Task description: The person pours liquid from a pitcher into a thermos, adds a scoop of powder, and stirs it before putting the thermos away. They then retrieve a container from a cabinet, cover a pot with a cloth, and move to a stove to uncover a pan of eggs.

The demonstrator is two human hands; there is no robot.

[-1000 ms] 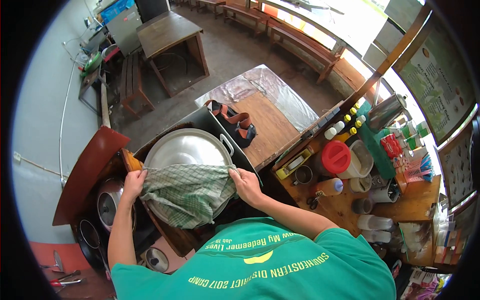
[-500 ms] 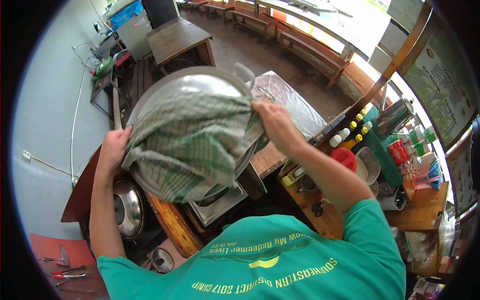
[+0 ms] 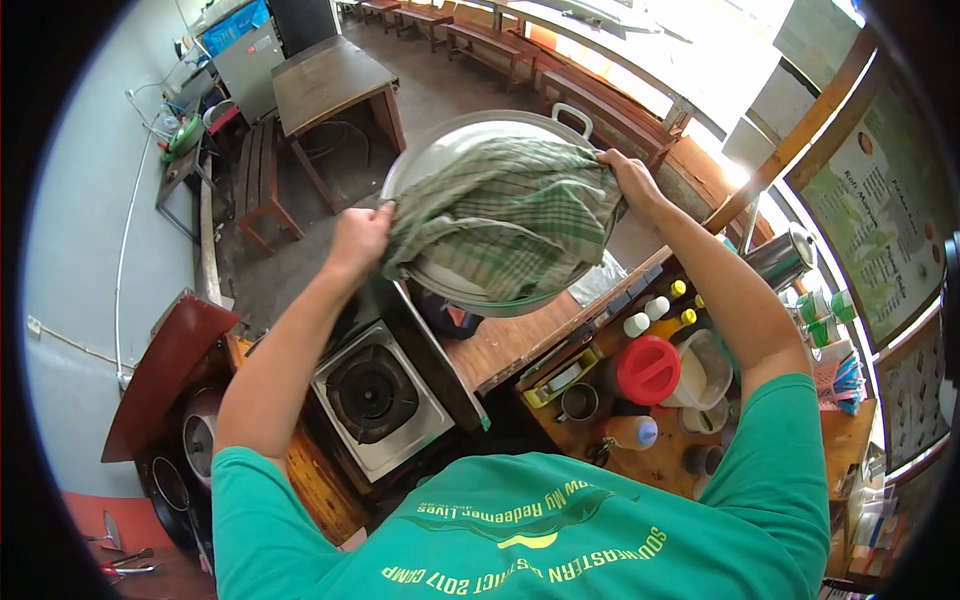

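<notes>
A large round metal pot (image 3: 455, 137) with a loop handle hangs in front of me, above the wooden counter. Draped across its top is a green and white checked dishcloth (image 3: 505, 215). At the pot's left side my left hand (image 3: 360, 240) is closed on one end of the cloth. My right hand (image 3: 634, 180) grips the other end at the right side. Whether the fingers also hold the pot's rim beneath the cloth is hidden. Below and left of the pot, a gas stove (image 3: 374, 396) shows its bare black burner.
On the right-hand counter (image 3: 850, 440) stand a red-lidded container (image 3: 648, 370), a metal mug (image 3: 578, 402), scissors (image 3: 598, 452) and several bottles. Pans (image 3: 170, 484) sit at the lower left. A table (image 3: 335, 82) and bench (image 3: 258, 180) stand beyond.
Both hands have carried the pot and cloth to the right, away from the stove side. The stove burner has come into view. My view has shifted as well.
</notes>
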